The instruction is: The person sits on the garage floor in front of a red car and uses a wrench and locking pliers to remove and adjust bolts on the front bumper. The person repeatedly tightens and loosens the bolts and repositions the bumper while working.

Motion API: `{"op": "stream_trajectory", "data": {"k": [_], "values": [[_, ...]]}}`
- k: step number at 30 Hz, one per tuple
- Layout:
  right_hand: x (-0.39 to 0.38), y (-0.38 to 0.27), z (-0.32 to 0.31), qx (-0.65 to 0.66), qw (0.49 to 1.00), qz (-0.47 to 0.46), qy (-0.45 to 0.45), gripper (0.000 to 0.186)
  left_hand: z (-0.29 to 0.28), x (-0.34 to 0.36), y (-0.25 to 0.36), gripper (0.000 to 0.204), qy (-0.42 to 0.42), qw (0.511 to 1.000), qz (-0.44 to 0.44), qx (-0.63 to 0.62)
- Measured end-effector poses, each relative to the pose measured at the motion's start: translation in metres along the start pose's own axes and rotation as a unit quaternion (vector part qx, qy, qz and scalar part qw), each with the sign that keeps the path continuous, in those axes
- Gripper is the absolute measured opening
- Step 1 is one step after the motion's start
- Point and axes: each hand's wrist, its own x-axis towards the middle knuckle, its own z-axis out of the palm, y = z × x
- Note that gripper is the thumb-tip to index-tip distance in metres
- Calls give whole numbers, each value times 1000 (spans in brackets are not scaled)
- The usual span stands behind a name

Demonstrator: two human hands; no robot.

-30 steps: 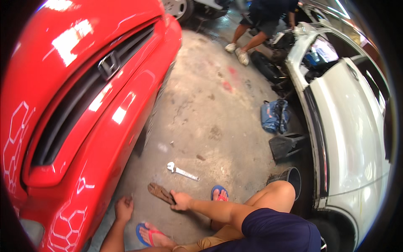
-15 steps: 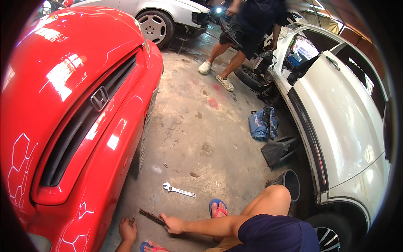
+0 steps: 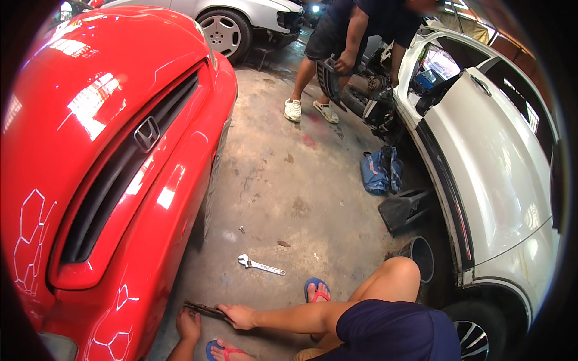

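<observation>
My right hand (image 3: 239, 316) is closed round the near end of a dark, rusty-looking metal bar (image 3: 208, 310), which lies low and slants left over the concrete floor. At the bar's far left end is my left hand (image 3: 188, 325), its fingers bent and pinched together; whatever small thing they hold is hidden. An adjustable wrench (image 3: 262, 265) rests on the floor ahead of both hands, its jaw end to the left. Beyond the wrench lies a small bolt (image 3: 242, 229). Neither hand touches the wrench or the bolt.
A red car's front (image 3: 129, 180) rises close on the left; a white car (image 3: 481, 168) stands on the right. Beside it are a black bucket (image 3: 418, 260), a black plastic part (image 3: 402, 210) and a blue bag (image 3: 379, 171). Farther off, another person (image 3: 352, 54) bends, holding a dark part.
The bar has swung flatter, and its left end now meets my left hand. The other person has bent over and stepped slightly. My view has shifted a little.
</observation>
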Motion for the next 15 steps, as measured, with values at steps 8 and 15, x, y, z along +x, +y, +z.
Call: {"op": "stream_trajectory", "data": {"k": [8, 15], "values": [[0, -5, 5, -22, 1000, 5, 15, 59, 8, 2, -5, 20, -7, 1000, -19, -18], [12, -14, -3, -43, 999, 23, 18, 53, -1, 6, -2, 17, -18, 999, 1, -27]]}}
